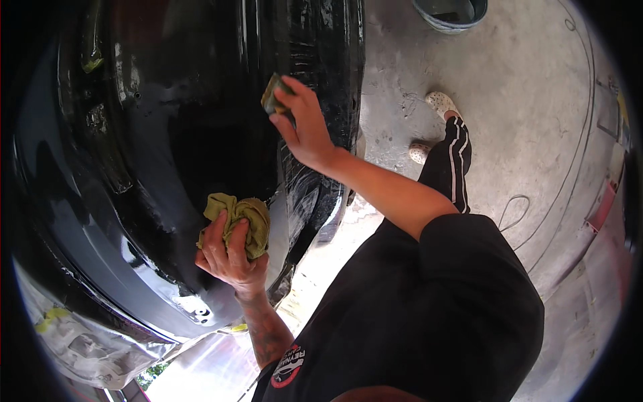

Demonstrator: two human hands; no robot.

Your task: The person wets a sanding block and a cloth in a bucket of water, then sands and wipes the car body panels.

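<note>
A glossy black car body panel [201, 134], wet in places, fills the left half of the view. Against its near part, my left hand [231, 258] is closed around a bunched olive-green cloth [251, 218]. Farther along, my right hand [305, 127] reaches across and grips a small dark block [273, 97] with yellowish patches, held at the panel. The block looks like a sanding pad, but its exact kind is unclear. My right fingers partly cover it.
Clear plastic sheeting [315, 194] hangs along the panel's right edge, with more masking film [87, 348] at the lower left. A bucket [452, 23] stands on the concrete floor [529, 87]. A thin cable [581, 167] runs along the right. My feet are beside the car.
</note>
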